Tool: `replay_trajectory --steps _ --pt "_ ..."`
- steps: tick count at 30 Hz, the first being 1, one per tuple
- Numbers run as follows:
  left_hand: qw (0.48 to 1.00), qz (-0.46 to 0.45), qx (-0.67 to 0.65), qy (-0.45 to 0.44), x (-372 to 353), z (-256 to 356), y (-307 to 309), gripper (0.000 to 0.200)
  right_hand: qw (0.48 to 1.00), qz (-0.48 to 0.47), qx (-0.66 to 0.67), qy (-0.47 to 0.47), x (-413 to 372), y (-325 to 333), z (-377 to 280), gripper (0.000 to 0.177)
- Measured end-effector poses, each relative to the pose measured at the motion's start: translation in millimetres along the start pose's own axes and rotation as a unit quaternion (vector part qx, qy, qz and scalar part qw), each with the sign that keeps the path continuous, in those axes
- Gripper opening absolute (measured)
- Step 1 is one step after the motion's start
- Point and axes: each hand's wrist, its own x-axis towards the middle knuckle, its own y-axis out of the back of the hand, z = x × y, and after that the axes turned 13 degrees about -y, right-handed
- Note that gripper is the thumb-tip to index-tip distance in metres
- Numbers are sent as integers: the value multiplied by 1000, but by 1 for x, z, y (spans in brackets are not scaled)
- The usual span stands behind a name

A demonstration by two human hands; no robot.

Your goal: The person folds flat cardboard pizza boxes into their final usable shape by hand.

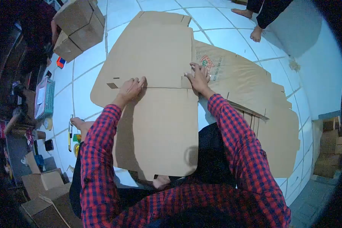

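A large flat die-cut cardboard sheet [159,129] lies in front of me, reaching from my lap onto the floor, with a crease across its middle. My left hand [132,89] rests on the sheet at the left of this crease, its fingers slightly bent and holding nothing. At the crease's right end, my right hand [200,78] lies over the sheet's edge with fingers apart. Beneath and to the right is a stack of similar cardboard sheets [247,76]. A red and green printed logo [207,62] shows on the top one, partly covered by my right hand.
Folded cardboard boxes [79,28] stand at the upper left. Left of me are a teal basket [45,98], a yellow-handled cutter [70,133], a phone [49,145] and tape rolls. Another person's feet [256,34] are at the upper right, beside the wall.
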Motion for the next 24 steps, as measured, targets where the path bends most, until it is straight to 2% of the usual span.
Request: replay_trajectory --steps 1,2,6,8,9,12,14,15,16,18,19,20,21,22,23,24 --pt "999 36 -19 25 5 5 7 46 1000 5 5 2 -5 3 -1 57" --pt "995 81 -31 -43 11 3 6 46 1000 16 -13 10 -9 5 -2 55" --pt "992 73 -29 -101 53 10 14 49 993 69 -79 63 -18 2 -1 47" --pt "997 -9 36 -60 68 13 7 55 992 65 -87 63 -16 3 -3 45" --pt "997 -11 35 -64 71 12 4 55 992 64 -95 60 -16 3 -3 44" --pt "997 -64 -43 -30 75 12 4 59 993 45 -98 52 -13 4 -3 44" --pt "998 43 6 -51 63 8 -6 56 996 47 -76 29 -12 5 -8 46" --pt "998 42 6 -52 60 7 -11 56 997 46 -56 6 -14 5 -11 47" --pt "994 79 60 -50 56 9 -10 55 997 44 -56 5 -14 4 -13 47" --pt "986 117 111 -50 55 16 -6 53 979 177 58 -79 -13 8 -17 51" --pt "986 131 96 -36 55 16 8 52 979 179 58 -79 -8 10 -16 51" --pt "986 145 82 -22 54 17 21 51 941 79 303 -129 -2 12 -15 52" --pt "985 146 85 -24 52 20 36 51 833 -28 527 -168 1 15 -13 53" --pt "985 155 69 -33 49 27 50 51 737 -219 607 -202 -5 46 -20 47" --pt "984 163 53 -40 43 36 64 51 737 -221 607 -198 -14 64 -20 47" --pt "987 156 33 -30 36 47 77 50 723 -276 595 -216 -25 78 -19 44"
